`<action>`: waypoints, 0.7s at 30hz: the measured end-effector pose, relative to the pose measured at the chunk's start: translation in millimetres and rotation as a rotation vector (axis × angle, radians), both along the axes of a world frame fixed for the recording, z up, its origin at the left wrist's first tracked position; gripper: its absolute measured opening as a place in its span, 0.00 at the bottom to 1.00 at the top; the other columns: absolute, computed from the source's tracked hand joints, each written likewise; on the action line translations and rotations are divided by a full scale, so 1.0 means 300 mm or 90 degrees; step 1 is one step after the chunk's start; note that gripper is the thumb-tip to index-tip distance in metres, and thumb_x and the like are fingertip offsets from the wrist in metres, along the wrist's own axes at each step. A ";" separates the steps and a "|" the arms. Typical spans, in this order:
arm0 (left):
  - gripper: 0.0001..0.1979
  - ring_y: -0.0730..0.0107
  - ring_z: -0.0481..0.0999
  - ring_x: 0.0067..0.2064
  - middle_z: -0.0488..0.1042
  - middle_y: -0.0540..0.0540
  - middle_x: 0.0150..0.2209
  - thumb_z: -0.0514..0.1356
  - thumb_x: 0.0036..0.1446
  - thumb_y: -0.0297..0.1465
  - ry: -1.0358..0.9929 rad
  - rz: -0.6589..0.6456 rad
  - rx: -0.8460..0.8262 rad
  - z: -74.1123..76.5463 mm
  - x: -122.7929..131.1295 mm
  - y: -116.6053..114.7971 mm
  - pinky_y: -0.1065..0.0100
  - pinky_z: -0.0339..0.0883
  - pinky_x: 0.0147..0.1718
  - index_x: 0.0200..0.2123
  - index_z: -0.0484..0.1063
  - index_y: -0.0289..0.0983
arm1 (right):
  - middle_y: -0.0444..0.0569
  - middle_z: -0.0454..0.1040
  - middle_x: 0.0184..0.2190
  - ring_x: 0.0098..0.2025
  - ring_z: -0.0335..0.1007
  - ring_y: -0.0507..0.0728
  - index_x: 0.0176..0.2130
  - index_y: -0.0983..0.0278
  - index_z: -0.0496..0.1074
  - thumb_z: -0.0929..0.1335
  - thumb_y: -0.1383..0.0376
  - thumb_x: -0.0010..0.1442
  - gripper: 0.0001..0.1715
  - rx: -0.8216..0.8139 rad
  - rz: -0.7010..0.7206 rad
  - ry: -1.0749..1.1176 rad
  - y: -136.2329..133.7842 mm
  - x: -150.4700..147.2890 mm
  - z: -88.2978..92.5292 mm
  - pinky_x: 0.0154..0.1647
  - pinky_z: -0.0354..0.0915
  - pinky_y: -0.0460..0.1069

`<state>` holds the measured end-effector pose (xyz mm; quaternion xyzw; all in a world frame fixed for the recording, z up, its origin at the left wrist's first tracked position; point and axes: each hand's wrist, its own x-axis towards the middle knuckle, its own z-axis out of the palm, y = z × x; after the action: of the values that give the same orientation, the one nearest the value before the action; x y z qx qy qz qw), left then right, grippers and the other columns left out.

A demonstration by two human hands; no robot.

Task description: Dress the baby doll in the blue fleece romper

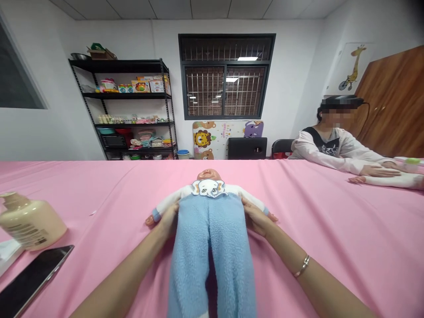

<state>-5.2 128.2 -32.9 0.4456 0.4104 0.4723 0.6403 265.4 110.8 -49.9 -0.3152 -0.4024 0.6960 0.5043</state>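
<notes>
A baby doll (209,174) lies on its back on the pink-covered table, head away from me and legs toward me. It wears light blue fleecy overalls (195,238) with white sleeves and an elephant face on the chest. My left hand (169,220) is closed on the left side of the doll's waist, its fingertips hidden by the fleece. On the opposite side my right hand (255,215) grips the waist, fingers partly tucked behind the cloth. Both doll arms spread outward beyond my hands.
A beige pump bottle (35,223) and a black phone (35,280) lie at the left on the pink cloth (126,190). At the far right another person (326,141) rests hands on a second doll's white sleeve (394,180). A black shelf (129,95) stands behind.
</notes>
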 end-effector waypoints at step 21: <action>0.14 0.65 0.69 0.38 0.70 0.45 0.34 0.57 0.48 0.38 0.322 0.024 0.339 -0.083 -0.055 0.103 0.65 0.62 0.41 0.32 0.68 0.32 | 0.52 0.67 0.31 0.37 0.60 0.57 0.29 0.66 0.65 0.62 0.58 0.57 0.13 0.407 -0.453 -0.673 0.016 -0.003 -0.002 0.41 0.55 0.52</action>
<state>-21.8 159.2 -57.9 0.6915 0.4270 0.4491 0.3712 264.5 115.5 -50.4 -0.5592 -0.6503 0.0910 0.5061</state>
